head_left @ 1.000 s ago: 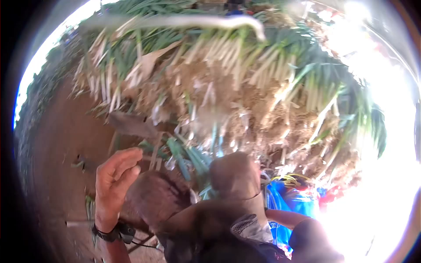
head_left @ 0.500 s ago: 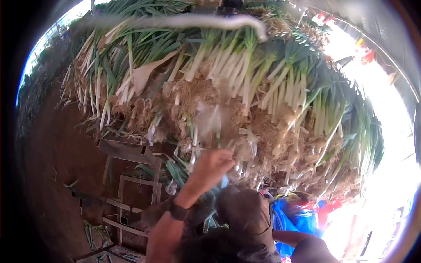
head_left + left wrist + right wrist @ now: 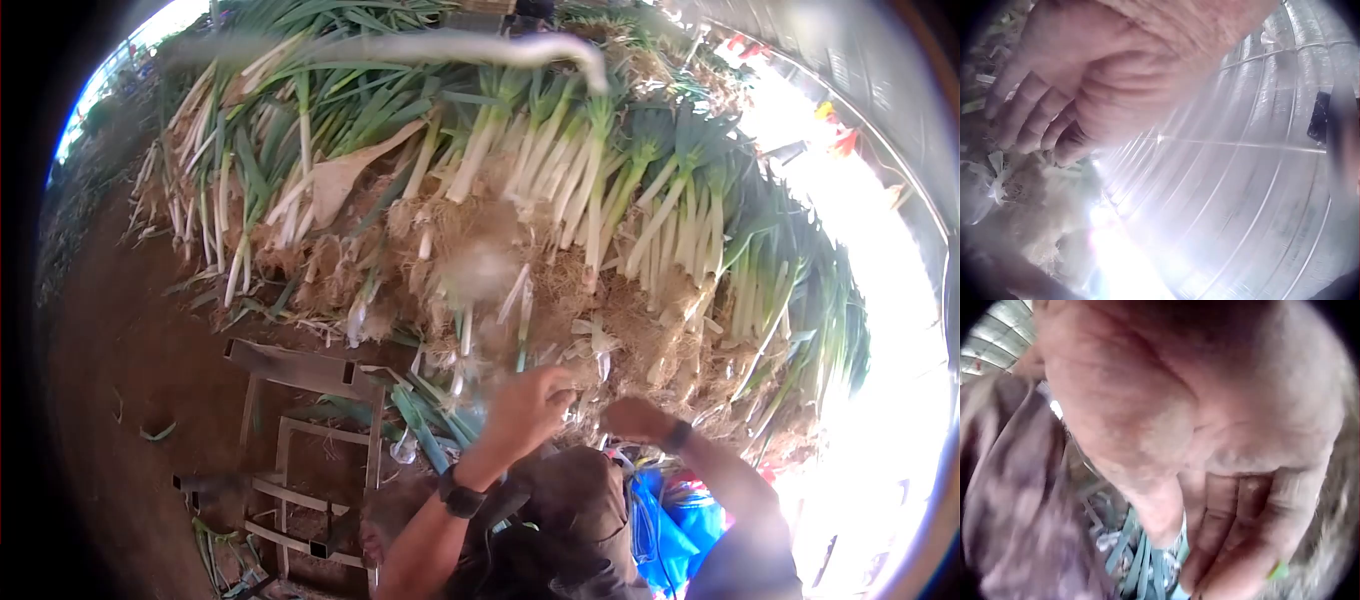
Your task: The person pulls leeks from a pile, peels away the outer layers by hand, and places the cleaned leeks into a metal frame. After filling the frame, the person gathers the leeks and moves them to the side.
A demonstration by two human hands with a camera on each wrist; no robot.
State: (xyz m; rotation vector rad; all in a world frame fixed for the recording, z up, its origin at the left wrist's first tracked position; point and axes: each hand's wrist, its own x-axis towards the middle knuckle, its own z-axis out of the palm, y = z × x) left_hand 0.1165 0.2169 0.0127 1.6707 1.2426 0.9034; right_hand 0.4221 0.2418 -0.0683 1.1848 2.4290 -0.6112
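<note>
Long green onions [image 3: 575, 185] with white stalks and tangled brown roots [image 3: 560, 285] lie in a wide heap before the person. My left hand [image 3: 530, 410] is at the near edge of the roots, fingers loosely bent; in the left wrist view its palm [image 3: 1129, 94] shows with nothing in it. Close to its right is my right hand [image 3: 635, 418], above the knee. The right wrist view shows the fingers [image 3: 1235, 556] relaxed and curved, the thumb apart from them. A small green scrap [image 3: 1279, 570] clings to one finger.
A metal frame [image 3: 320, 430] stands at the left on brown ground [image 3: 130, 360]. Loose green leaves [image 3: 415, 415] lie between frame and knees. Blue plastic bags [image 3: 665, 530] are at the right, and ribbed clear sheeting [image 3: 1241, 181] curves overhead.
My left hand has swung from the far left to the middle, by the roots. My right hand has risen from beside the blue bags and now is next to the left.
</note>
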